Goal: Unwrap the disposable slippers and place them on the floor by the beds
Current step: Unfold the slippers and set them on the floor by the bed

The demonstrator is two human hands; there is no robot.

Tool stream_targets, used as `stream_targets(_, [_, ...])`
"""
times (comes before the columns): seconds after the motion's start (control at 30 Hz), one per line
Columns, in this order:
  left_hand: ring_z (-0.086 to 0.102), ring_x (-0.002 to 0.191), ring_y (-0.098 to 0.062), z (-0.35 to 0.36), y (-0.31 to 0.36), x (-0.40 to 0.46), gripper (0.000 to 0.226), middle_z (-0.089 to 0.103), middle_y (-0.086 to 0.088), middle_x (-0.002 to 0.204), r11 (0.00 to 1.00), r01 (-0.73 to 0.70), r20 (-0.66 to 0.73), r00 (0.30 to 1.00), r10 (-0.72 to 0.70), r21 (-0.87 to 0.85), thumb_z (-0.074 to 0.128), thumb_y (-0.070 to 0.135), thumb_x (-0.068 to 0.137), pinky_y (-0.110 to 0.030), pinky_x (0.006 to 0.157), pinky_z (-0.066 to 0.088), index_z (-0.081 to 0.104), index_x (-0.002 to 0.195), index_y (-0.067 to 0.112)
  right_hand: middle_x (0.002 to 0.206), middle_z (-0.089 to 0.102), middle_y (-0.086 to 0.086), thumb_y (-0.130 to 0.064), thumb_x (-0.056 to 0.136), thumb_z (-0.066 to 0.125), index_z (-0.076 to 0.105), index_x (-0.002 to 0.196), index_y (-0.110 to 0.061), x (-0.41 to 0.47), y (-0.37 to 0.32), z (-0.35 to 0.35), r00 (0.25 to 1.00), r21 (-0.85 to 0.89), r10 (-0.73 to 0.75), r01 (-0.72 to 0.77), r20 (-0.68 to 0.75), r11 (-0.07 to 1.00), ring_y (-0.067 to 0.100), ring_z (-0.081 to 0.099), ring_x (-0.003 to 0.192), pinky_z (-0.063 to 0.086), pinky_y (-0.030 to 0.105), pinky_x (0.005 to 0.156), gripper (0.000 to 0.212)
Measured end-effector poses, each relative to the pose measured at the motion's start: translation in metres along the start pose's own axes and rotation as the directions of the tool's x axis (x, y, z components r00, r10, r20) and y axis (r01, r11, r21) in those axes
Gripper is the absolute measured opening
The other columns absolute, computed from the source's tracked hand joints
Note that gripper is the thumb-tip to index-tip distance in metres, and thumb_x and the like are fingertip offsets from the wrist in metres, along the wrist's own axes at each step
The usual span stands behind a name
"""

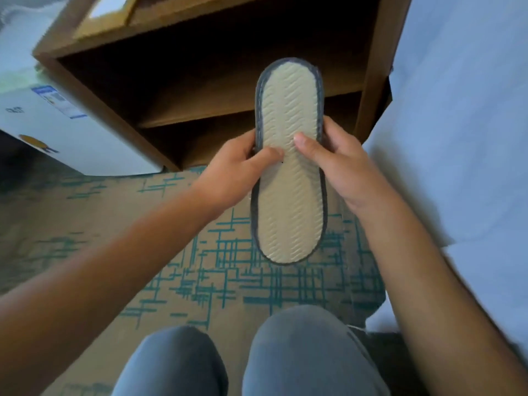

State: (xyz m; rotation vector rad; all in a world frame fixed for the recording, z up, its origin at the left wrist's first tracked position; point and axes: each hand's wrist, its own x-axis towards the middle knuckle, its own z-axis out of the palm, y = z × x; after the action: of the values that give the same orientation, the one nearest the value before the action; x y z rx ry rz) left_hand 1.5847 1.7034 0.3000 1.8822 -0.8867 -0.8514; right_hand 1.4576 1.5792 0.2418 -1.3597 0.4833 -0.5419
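Both the left hand (238, 164) and right hand (335, 164) grasp the slipper (288, 201) sole-up above patterned carpet (200, 267), wooden shelf (200, 104) at twelve o'clock, white bed (463, 138) at three.

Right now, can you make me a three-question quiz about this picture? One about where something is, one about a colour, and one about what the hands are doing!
1. Where is the slipper?
A. Lying on the carpet
B. Held up in the air above the carpet
C. On the wooden shelf

2. What colour is the slipper's edge?
A. Dark grey
B. Red
C. Yellow

3. What are the hands doing?
A. Both hold the slipper
B. Only one holds it
C. Both hang empty

Answers:
1. B, because the slipper is lifted in front of the wooden shelf, above the patterned carpet.
2. A, because a dark grey band runs round the beige ridged sole.
3. A, because the left hand and the right hand grip its sides, thumbs pressed on the sole.
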Motion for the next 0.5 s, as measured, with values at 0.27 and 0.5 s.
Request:
stream_targets(0.27, [0.073,0.084,-0.01,-0.016,-0.057,-0.039,0.019,0.076,0.004,0.092,0.975,-0.029,-0.159,0.987,-0.006,-0.218,0.055,0.013,0.095,-0.029,0.075,0.056,0.071,0.102,0.021,0.105,0.076,-0.004,-0.065,0.096,0.047,0.068,0.121,-0.029,-0.009,-0.006,0.052,0.932,-0.594,0.337,-0.197,0.133,0.78,0.014,0.074,0.087,0.063,0.036,0.07,0.049])
stream_targets(0.5, [0.071,0.105,-0.031,-0.004,-0.033,-0.072,0.027,0.074,-0.013,0.111,0.859,0.037,-0.023,0.998,-0.057,-0.511,0.051,0.011,0.094,-0.049,0.092,0.059,0.066,0.116,0.015,0.091,0.068,0.002,-0.07,0.094,0.042,0.066,0.095,-0.015,-0.058,-0.051,0.065,0.973,-0.803,0.203,-0.21,-0.113,0.557,0.019,0.067,0.083,0.054,0.038,0.075,0.059])
